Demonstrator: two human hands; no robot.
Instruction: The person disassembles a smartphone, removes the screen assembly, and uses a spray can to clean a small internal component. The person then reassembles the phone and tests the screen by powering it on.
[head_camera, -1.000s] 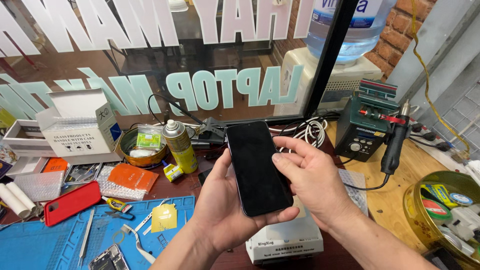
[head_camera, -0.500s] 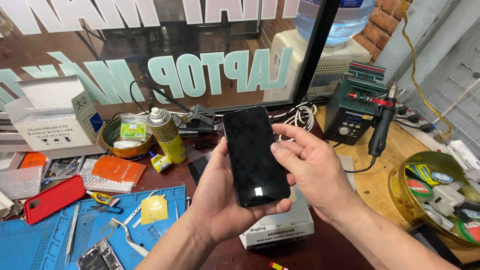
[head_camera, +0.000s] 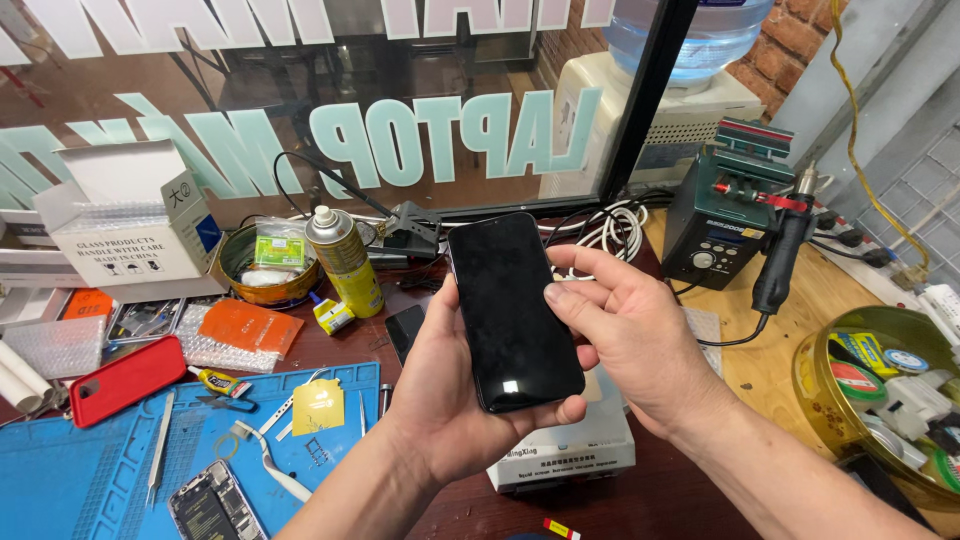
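While the blue work mat (head_camera: 90, 470) fills the bench's lower left corner, a red phone case (head_camera: 125, 378) lies just beyond the mat's far edge, tweezers (head_camera: 160, 446) rest on the mat, and an opened phone body (head_camera: 215, 512) sits at the mat's near edge; past the mat's far right corner stands a yellow spray can (head_camera: 343, 262), with a copper-coloured bowl (head_camera: 262, 270) beside it and a white cardboard box (head_camera: 135, 222) further left. Right of the mat, the left hand (head_camera: 440, 400) grasps a black smartphone (head_camera: 513, 310) from behind and below, screen dark and facing up, tilted slightly. Further right of the mat, the right hand (head_camera: 630, 335) touches the phone's right edge, its thumb on the glass, fingers loosely curled. Under both hands sits a white heating pad unit (head_camera: 575, 452), and furthest from the mat stand a green soldering station (head_camera: 720, 220) and a round tin (head_camera: 885, 395) of tape rolls
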